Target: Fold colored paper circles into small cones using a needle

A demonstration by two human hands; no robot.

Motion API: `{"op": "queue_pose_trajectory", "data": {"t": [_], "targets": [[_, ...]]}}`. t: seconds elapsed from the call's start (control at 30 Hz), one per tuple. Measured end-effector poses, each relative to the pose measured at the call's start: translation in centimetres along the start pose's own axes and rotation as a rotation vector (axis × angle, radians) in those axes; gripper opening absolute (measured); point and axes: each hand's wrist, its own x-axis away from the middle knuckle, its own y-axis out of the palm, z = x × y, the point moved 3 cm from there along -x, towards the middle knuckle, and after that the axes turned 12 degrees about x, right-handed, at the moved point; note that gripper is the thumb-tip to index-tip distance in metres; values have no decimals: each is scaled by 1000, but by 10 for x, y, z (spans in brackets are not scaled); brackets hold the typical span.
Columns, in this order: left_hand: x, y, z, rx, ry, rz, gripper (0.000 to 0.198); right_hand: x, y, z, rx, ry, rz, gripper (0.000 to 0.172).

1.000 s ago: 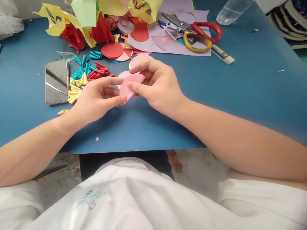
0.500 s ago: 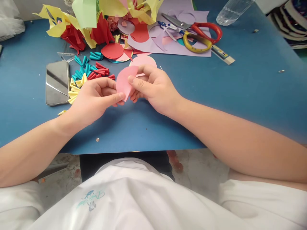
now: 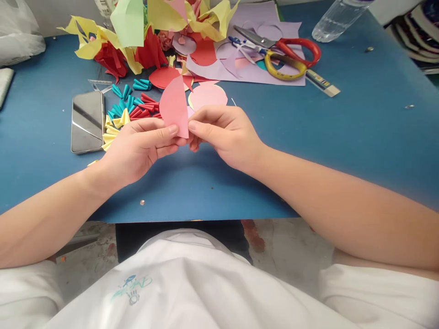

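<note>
A pink folded paper half-circle (image 3: 174, 106) stands upright above the blue table (image 3: 343, 137), pinched at its lower corner from both sides. My left hand (image 3: 137, 146) grips it with thumb and forefinger. My right hand (image 3: 224, 135) pinches the same corner from the right, fingers curled. Behind the hands lies a flat pink paper circle (image 3: 208, 96). Left of it is a heap of small rolled paper cones (image 3: 128, 107) in teal, red and yellow.
A phone (image 3: 87, 119) lies face up at the left. Torn coloured paper scraps (image 3: 144, 32) pile at the back. Red and yellow scissors (image 3: 284, 55) rest on lilac paper (image 3: 247, 68), beside a ruler (image 3: 324, 83). A clear bottle (image 3: 334, 18) lies at the back right.
The pink paper has been folded in half and lifted from lying flat between the fingers to standing upright. Both hands rose slightly and drew closer together.
</note>
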Motion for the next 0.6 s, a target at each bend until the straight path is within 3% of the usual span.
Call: {"op": "queue_pose_trajectory", "data": {"t": [0.2,0.6], "targets": [[1,-2,2,-86,19,13,26,2,0,-2,70,-25,38,48],[1,-1,-2,-124,68,95,15,3,-1,3,291,64,-16,48]]}}
